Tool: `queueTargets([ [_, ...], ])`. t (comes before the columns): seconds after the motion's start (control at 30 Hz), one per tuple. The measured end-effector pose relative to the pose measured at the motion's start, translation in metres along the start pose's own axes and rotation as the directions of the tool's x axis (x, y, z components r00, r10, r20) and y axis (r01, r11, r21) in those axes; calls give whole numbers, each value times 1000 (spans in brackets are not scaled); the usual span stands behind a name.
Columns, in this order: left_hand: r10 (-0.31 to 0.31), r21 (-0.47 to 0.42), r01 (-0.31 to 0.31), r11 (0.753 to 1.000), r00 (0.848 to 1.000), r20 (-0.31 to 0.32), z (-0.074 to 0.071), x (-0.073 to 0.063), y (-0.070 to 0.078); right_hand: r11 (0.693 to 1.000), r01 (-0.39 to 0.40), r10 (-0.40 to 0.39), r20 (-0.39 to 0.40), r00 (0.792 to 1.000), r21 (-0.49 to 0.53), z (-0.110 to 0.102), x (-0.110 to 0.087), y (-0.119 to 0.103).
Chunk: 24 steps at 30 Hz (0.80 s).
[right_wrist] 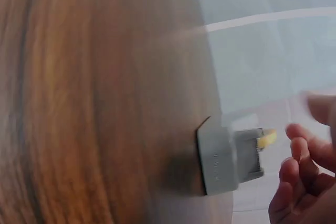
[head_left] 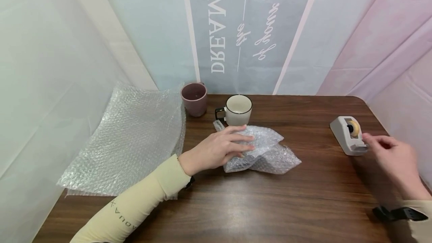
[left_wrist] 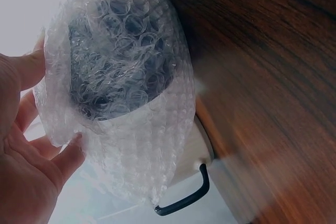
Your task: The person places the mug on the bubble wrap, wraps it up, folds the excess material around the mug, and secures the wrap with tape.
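A bundle of clear bubble wrap (head_left: 260, 156) lies on the table, with something dark inside that shows dimly through the layers. My left hand (head_left: 224, 147) holds it from the left, fingers spread across its top. In the left wrist view, the fingers and thumb of the left hand (left_wrist: 37, 140) bear on the wrap's edge. On the right stands a grey tape dispenser (head_left: 344, 138); a yellowish tape end (right_wrist: 268, 139) sticks out at its cutter. Beside that end is my right hand (head_left: 393, 156), its thumb and forefinger slightly apart in the right wrist view, partly blurred.
A white mug (head_left: 239, 110) with a black rim and handle stands just behind the bundle. Left of it is a mauve cup (head_left: 194, 100). Large bubble wrap sheets (head_left: 135, 134) cover the table's left side. A printed cloth (head_left: 249, 74) hangs behind the brown table (head_left: 236, 213).
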<state>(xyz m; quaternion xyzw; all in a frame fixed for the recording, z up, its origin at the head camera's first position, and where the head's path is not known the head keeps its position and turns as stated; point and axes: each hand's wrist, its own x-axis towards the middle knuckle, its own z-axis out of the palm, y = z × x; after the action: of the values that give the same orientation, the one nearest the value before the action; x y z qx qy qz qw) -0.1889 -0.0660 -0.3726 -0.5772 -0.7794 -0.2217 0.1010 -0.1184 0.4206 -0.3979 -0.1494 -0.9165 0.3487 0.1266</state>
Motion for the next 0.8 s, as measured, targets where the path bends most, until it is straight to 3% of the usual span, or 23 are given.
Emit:
queueTargets([
  [0.1,-2,3,2,1000,1000,1,0,0,0,957,-146,152,-7,988,251,-8,-4,1],
  [0.2,-3,9,3,1000,1000,-1,0,0,0,914,-187,204,-11,979,361,-12,-5,5],
  [0.27,-3,9,3,1000,1000,-2,0,0,0,920,-191,198,14,980,343,-13,-7,9],
  [0.37,-4,3,4,1000,1000,-7,0,0,0,934,-207,177,126,976,292,-15,-8,18],
  [0.53,1,-16,-1,1000,1000,-12,1,1,0,966,-217,167,299,940,142,-14,-7,32],
  [0.8,36,46,-36,998,999,-4,1,0,3,975,-204,161,359,920,85,-11,-3,37],
])
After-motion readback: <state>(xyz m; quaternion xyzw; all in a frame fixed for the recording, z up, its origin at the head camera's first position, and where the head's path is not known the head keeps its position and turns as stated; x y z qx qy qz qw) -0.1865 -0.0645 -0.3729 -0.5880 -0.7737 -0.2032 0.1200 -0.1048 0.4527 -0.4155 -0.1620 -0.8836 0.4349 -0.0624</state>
